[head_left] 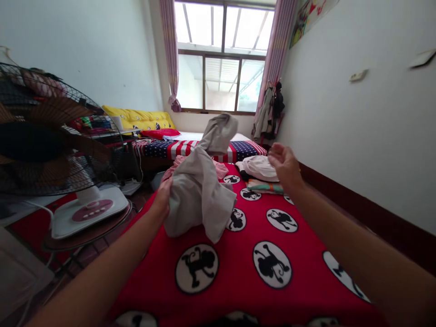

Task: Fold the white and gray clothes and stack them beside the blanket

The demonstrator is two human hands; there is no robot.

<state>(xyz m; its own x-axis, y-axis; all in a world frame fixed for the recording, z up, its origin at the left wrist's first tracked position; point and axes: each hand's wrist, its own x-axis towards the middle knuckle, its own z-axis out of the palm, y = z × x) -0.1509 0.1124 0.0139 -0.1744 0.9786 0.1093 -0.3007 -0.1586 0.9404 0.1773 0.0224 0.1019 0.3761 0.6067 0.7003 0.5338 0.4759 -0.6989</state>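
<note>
Ahead, a narrow bedroom runs toward a wide window hung with pink curtains; a bed under a red blanket printed with black monkeys in white ovals fills the foreground, and a second bed with a stars-and-stripes cover lies beyond it, a yellow cushion along its far side; an electric fan stands at the left beside the red blanket, and clothes on hangers hang by the window. Over the blanket, the left hand grips a grey garment, which is crumpled and unfolded, one end flung up above the hand; the right hand is raised and open, fingers loosely curled, holding nothing. It is nearest a white bundle resting on a folded striped cloth toward the blanket's far end; those two look folded, while a pink garment, partly behind the grey one, lies loose and rumpled.
</note>
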